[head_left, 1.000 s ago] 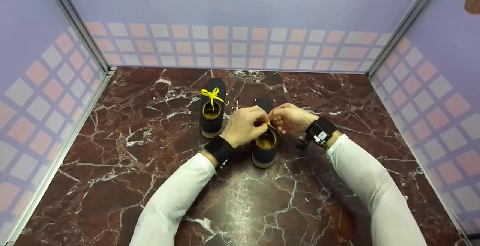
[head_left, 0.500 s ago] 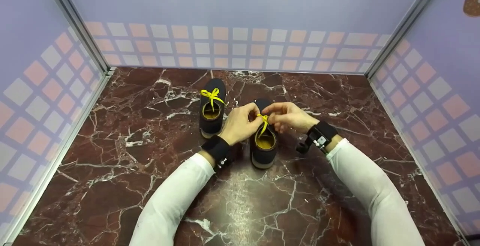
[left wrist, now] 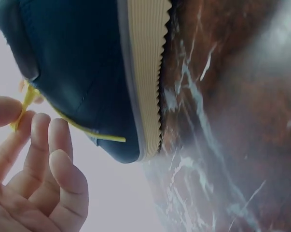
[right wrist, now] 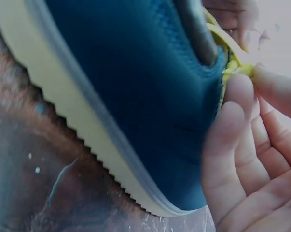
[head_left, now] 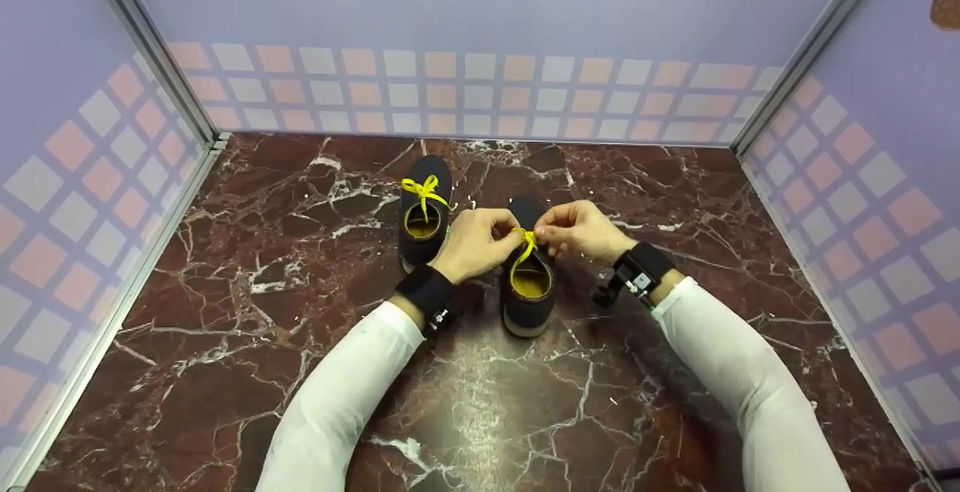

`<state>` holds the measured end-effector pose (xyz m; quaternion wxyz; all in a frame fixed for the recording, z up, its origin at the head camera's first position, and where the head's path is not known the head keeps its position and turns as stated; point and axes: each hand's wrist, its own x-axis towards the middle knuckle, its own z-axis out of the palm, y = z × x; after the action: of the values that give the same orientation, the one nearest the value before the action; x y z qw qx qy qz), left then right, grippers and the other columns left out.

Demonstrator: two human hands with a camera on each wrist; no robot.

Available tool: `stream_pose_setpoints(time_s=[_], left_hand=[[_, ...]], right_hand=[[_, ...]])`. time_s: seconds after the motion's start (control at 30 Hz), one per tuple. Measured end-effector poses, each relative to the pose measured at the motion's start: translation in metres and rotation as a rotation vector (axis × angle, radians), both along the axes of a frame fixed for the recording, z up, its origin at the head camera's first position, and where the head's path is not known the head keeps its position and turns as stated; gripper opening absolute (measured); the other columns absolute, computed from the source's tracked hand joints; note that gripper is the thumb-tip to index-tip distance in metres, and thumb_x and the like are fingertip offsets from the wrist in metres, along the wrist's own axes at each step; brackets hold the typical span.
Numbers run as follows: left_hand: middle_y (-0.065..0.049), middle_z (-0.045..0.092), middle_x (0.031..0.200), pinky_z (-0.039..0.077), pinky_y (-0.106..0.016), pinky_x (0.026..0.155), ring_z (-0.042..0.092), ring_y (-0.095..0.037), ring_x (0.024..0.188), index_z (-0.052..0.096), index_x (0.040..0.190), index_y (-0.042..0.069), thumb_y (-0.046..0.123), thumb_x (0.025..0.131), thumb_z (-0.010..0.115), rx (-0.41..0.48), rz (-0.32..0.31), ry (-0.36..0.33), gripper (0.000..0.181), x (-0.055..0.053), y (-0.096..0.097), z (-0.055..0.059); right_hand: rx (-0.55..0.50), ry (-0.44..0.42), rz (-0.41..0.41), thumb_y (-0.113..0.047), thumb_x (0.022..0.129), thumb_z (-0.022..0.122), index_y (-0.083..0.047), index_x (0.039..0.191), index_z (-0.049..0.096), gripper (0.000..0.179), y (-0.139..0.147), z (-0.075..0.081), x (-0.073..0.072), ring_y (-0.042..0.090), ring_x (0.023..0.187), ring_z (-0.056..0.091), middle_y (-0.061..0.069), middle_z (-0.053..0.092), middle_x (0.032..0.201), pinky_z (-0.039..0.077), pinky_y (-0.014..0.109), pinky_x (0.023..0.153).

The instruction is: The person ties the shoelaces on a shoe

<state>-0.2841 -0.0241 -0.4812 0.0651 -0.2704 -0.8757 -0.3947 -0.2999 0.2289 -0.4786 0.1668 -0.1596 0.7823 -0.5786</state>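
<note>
A dark shoe (head_left: 527,312) with a yellow insole stands between my hands, its toe pointing away. Its yellow shoelace (head_left: 528,240) forms a small bow at the top of the opening. My left hand (head_left: 476,243) pinches the lace from the left; in the left wrist view, thumb and forefinger squeeze a yellow loop (left wrist: 27,101) while a loose lace end (left wrist: 111,138) hangs along the shoe's side. From the right, my right hand (head_left: 581,233) pinches the lace near the knot (right wrist: 239,70), thumb against forefinger.
To the left stands a matching dark shoe (head_left: 424,250) with its yellow lace tied in a bow (head_left: 424,189). Both shoes are on a dark red marble-patterned surface (head_left: 262,372). Lilac walls with checkered bands (head_left: 480,94) enclose the back and both sides.
My hands first covered the knot, then drew slightly apart, so the yellow bow came into view. My right fingers have since closed on the lace. Neither shoe has visibly moved.
</note>
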Motion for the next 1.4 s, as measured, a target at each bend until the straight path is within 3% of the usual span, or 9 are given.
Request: stream_pose_setpoints(time_s=[0.2, 0.4, 0.53, 0.67, 0.77, 0.93, 1.13, 1.3, 1.4], left_hand=[[-0.002, 0.087, 0.094, 0.059, -0.04, 0.078, 0.078, -0.022, 0.082, 0.09, 0.103, 0.014, 0.025, 0.101, 0.076, -0.033, -0.057, 0.021, 0.017, -0.002, -0.002, 0.004], [-0.004, 0.083, 0.09, 0.057, -0.041, 0.078, 0.075, -0.026, 0.083, 0.087, 0.099, 0.011, 0.024, 0.102, 0.073, -0.08, -0.075, 0.004, 0.02, -0.004, -0.002, 0.007], [-0.005, 0.075, 0.08, 0.048, -0.031, 0.074, 0.065, -0.02, 0.077, 0.082, 0.088, 0.008, 0.024, 0.102, 0.07, -0.036, -0.102, -0.05, 0.024, -0.006, 0.0, 0.007], [-0.014, 0.074, 0.076, 0.043, -0.022, 0.067, 0.061, -0.012, 0.068, 0.076, 0.082, 0.003, 0.02, 0.101, 0.067, 0.073, -0.109, -0.168, 0.027, -0.01, 0.001, 0.001], [-0.011, 0.073, 0.071, 0.041, -0.021, 0.061, 0.06, -0.01, 0.064, 0.075, 0.079, 0.002, 0.017, 0.099, 0.066, 0.132, -0.08, -0.264, 0.026, -0.013, 0.001, -0.006], [0.008, 0.06, 0.063, 0.04, -0.021, 0.063, 0.055, -0.009, 0.062, 0.073, 0.074, 0.003, 0.016, 0.095, 0.067, 0.165, -0.01, -0.336, 0.026, -0.014, 0.004, -0.016], [0.007, 0.059, 0.062, 0.04, -0.021, 0.064, 0.054, -0.008, 0.062, 0.075, 0.08, -0.007, 0.016, 0.093, 0.067, 0.194, 0.052, -0.386, 0.028, -0.012, 0.004, -0.023], [0.006, 0.06, 0.065, 0.041, -0.022, 0.062, 0.055, -0.009, 0.063, 0.076, 0.085, -0.005, 0.019, 0.098, 0.067, 0.215, 0.081, -0.385, 0.029, -0.004, 0.005, -0.021], [0.002, 0.071, 0.078, 0.052, -0.024, 0.066, 0.066, -0.012, 0.071, 0.081, 0.099, 0.002, 0.029, 0.105, 0.067, 0.229, 0.124, -0.377, 0.032, 0.001, 0.007, -0.022]], right_hand=[[-0.054, -0.047, -0.033, -0.008, 0.107, 0.074, 0.005, 0.107, 0.078, 0.013, 0.003, 0.002, 0.002, 0.009, 0.064, 0.072, 0.0, 0.078, 0.081, 0.06, 0.022, 0.058], [-0.066, -0.096, -0.034, -0.008, 0.108, 0.072, 0.005, 0.105, 0.076, 0.013, 0.008, 0.002, 0.003, 0.01, 0.064, 0.073, 0.002, 0.075, 0.081, 0.061, 0.023, 0.058], [-0.083, -0.122, -0.014, -0.007, 0.11, 0.069, 0.015, 0.111, 0.07, 0.022, 0.015, 0.003, 0.005, 0.012, 0.065, 0.074, 0.001, 0.074, 0.079, 0.061, 0.023, 0.058], [-0.066, -0.145, -0.006, -0.008, 0.111, 0.067, 0.014, 0.112, 0.068, 0.022, 0.022, 0.0, 0.005, 0.013, 0.068, 0.076, 0.002, 0.075, 0.08, 0.064, 0.025, 0.061], [-0.039, -0.18, -0.02, -0.01, 0.113, 0.064, 0.007, 0.109, 0.069, 0.018, 0.027, -0.006, 0.004, 0.012, 0.071, 0.077, 0.002, 0.076, 0.082, 0.066, 0.026, 0.065], [0.011, -0.229, -0.053, -0.011, 0.115, 0.061, 0.004, 0.11, 0.069, 0.017, 0.031, -0.016, 0.006, 0.012, 0.074, 0.078, 0.0, 0.073, 0.084, 0.068, 0.027, 0.07], [0.047, -0.202, -0.071, -0.009, 0.115, 0.06, 0.008, 0.11, 0.068, 0.019, 0.027, -0.019, 0.011, 0.012, 0.073, 0.078, -0.002, 0.069, 0.081, 0.069, 0.027, 0.07], [0.034, -0.106, -0.189, -0.009, 0.112, 0.066, 0.012, 0.113, 0.071, 0.022, 0.019, -0.021, 0.018, 0.01, 0.073, 0.077, -0.002, 0.074, 0.084, 0.068, 0.026, 0.07], [0.021, -0.065, -0.306, -0.015, 0.112, 0.067, 0.012, 0.126, 0.07, 0.031, 0.011, -0.022, 0.029, 0.012, 0.085, 0.077, 0.006, 0.079, 0.103, 0.07, 0.029, 0.078]])
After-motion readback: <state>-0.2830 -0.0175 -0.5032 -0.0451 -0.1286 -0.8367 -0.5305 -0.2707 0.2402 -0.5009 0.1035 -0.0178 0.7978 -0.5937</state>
